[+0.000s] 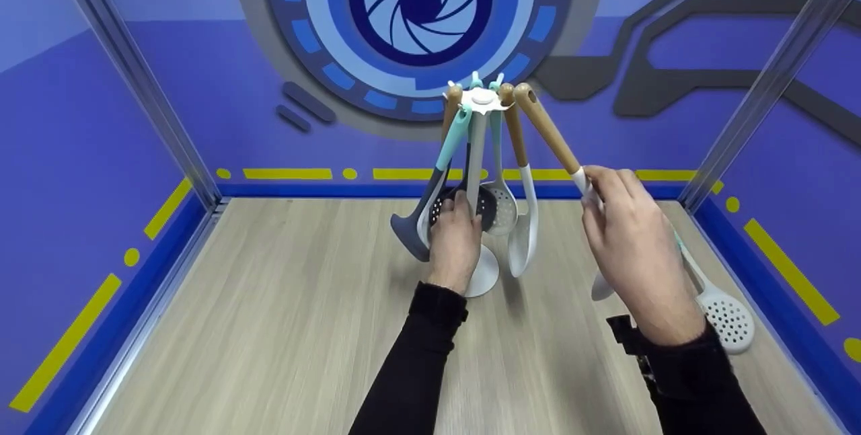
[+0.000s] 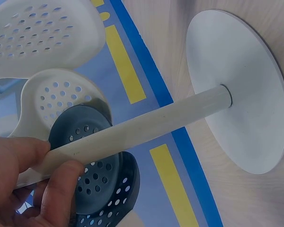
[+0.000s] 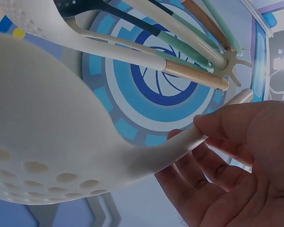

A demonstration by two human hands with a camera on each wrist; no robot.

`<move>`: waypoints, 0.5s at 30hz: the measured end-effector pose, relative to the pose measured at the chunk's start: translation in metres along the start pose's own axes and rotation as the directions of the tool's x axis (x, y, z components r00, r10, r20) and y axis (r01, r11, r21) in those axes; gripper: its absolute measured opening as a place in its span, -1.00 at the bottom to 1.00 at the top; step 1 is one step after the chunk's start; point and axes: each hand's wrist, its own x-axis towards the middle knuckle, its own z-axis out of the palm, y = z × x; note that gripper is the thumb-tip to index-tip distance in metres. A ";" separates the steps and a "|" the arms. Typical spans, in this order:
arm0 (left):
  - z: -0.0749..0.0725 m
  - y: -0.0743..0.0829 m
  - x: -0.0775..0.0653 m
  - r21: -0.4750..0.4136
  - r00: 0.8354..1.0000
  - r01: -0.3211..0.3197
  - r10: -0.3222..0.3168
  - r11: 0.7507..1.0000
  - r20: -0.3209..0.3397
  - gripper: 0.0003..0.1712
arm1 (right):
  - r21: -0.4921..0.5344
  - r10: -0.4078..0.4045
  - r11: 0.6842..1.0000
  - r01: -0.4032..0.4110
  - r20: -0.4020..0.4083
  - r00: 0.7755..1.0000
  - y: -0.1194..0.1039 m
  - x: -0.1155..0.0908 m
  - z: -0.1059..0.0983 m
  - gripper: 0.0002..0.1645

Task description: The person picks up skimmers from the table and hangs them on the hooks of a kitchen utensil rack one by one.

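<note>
A white utensil stand (image 1: 478, 152) with a round base (image 2: 246, 61) stands upright, utensils hanging from its top hooks. My left hand (image 1: 455, 240) grips its post low down, thumb and fingers round it in the left wrist view. My right hand (image 1: 632, 247) pinches a white strainer ladle (image 3: 52, 109) by its neck, to the right of the stand. Its wooden handle (image 1: 550, 129) leans up toward the hooks, the tip close beside them. On the stand hang a dark ladle (image 1: 410, 230) with a mint handle, a white spoon (image 1: 523, 247) and dark and pale skimmers.
A pale skimmer (image 1: 726, 321) with a mint handle lies on the table at the right, partly behind my right wrist. Printed blue walls (image 1: 188, 85) and metal frame posts (image 1: 148, 85) enclose the wooden table (image 1: 282, 327) at the back and sides.
</note>
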 end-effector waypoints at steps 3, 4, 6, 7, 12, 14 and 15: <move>0.001 -0.001 0.000 0.000 1.000 0.002 -0.002 1.000 0.001 -0.44 | 0.004 -0.002 1.000 0.002 0.003 1.000 -0.001 0.000 0.001 -0.64; 0.001 0.000 0.000 0.001 1.000 0.000 0.000 1.000 -0.002 -0.44 | 0.005 -0.002 1.000 0.002 0.004 1.000 -0.001 0.000 0.002 -0.64; 0.001 0.000 0.000 0.002 1.000 -0.005 0.005 1.000 -0.009 -0.44 | 0.005 -0.001 1.000 0.000 0.009 1.000 -0.001 0.001 0.003 -0.64; 0.001 0.000 0.000 0.004 1.000 -0.008 0.008 1.000 -0.013 -0.44 | 0.006 0.001 1.000 -0.001 0.012 1.000 -0.001 0.001 0.003 -0.64; 0.000 0.000 0.000 0.012 1.000 -0.014 0.014 1.000 -0.019 -0.43 | 0.001 0.004 1.000 -0.004 0.024 1.000 -0.003 0.001 0.006 -0.64; 0.001 0.000 -0.001 0.016 1.000 -0.018 0.018 1.000 -0.022 -0.43 | -0.009 0.003 1.000 -0.003 0.024 1.000 -0.003 0.001 0.007 -0.64; 0.001 0.000 -0.001 0.016 1.000 -0.019 0.020 1.000 -0.023 -0.43 | -0.013 0.002 1.000 -0.002 0.024 1.000 -0.003 0.001 0.007 -0.64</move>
